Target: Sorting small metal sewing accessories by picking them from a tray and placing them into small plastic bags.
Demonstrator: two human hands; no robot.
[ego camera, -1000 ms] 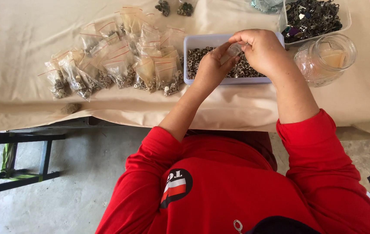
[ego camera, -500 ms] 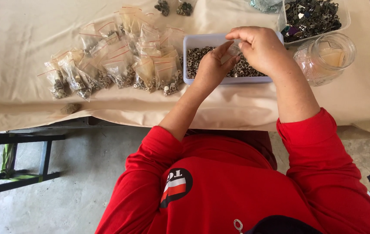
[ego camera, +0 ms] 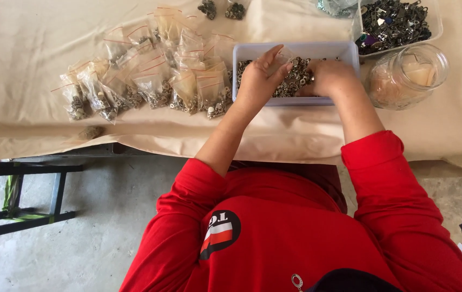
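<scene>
A white rectangular tray (ego camera: 252,52) on the table holds a heap of small metal rings (ego camera: 295,81). My left hand (ego camera: 257,82) rests at the tray's left side and pinches a small clear plastic bag (ego camera: 282,54) open above the rings. My right hand (ego camera: 330,77) is down in the tray with its fingers curled into the rings. Its fingertips are hidden, so I cannot tell if it holds any. Both red sleeves reach in from the bottom.
Several small filled zip bags (ego camera: 150,81) lie spread to the tray's left on the beige cloth (ego camera: 36,48). A glass jar (ego camera: 407,75) stands to the right, with a clear container of dark metal parts (ego camera: 396,20) behind it. A dark stool frame (ego camera: 22,194) stands below left.
My right hand has dropped from the bag's mouth into the rings in the tray. The left hand still holds the bag, now slightly lower.
</scene>
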